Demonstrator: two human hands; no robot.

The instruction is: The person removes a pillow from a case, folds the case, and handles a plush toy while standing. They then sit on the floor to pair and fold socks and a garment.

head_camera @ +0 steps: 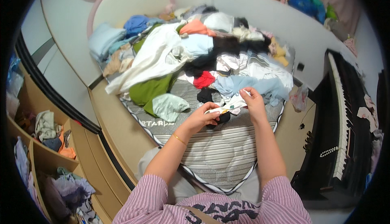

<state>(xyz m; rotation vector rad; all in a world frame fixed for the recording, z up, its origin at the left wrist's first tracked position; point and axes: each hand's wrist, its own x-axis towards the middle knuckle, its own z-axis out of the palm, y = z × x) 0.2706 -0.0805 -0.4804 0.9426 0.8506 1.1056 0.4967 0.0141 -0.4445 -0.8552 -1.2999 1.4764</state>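
Observation:
Between my two hands a small white cloth item (236, 101) with green and yellow print is stretched out above the mattress (219, 151). My left hand (207, 114) pinches its lower left end, and my right hand (251, 100) grips its upper right end. Black cloth pieces (204, 95) lie just beyond and below it. A red cloth (204, 80) and a light blue garment (243, 84) rest farther back. To the left are a green cloth (152, 90) and a pale mint cloth (170, 105).
A large heap of clothes covers the mattress's far part, with a long white garment (152, 53) across it. Open wooden shelves (58, 154) holding clothes stand at left. A black piano keyboard (341, 117) stands at right, near a plastic bag (299, 98) on the floor.

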